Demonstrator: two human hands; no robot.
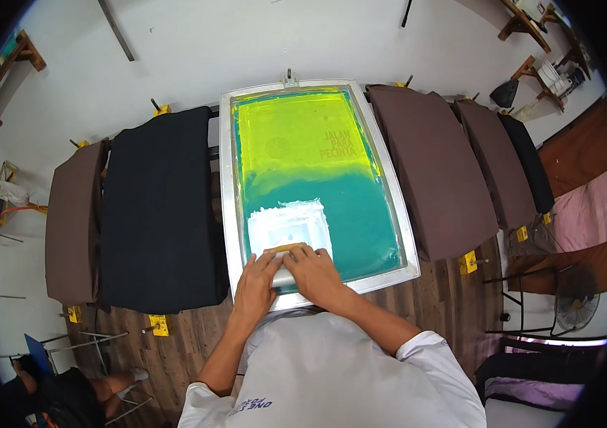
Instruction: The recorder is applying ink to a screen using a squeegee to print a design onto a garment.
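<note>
**One screen down, squeegee at the near end of its pull**

Both our hands are closed over one squeegee (286,251): the left hand (255,279) grips its left half, the right hand (314,271) its right half. It lies across the near end of the one screen (226,214), on the mesh just inside the near frame rail.

We judge this pull nearly finished. White ink (291,222) is smeared in a patch just beyond the blade, at the near-left part of the mesh; the far half shows yellow-green, the near half teal. Whether the print below has taken we cannot tell, since the screen hides whatever lies under it.

Counting what else lies along the bench: five garments on pallets. To the left, one brown shirt (72,221) at the far left and one black shirt (161,207) beside the screen. To the right, two brown shirts (432,171) (492,160), then one black shirt (528,164) at the end. None shows a print from here, so those five look left to do.
</note>
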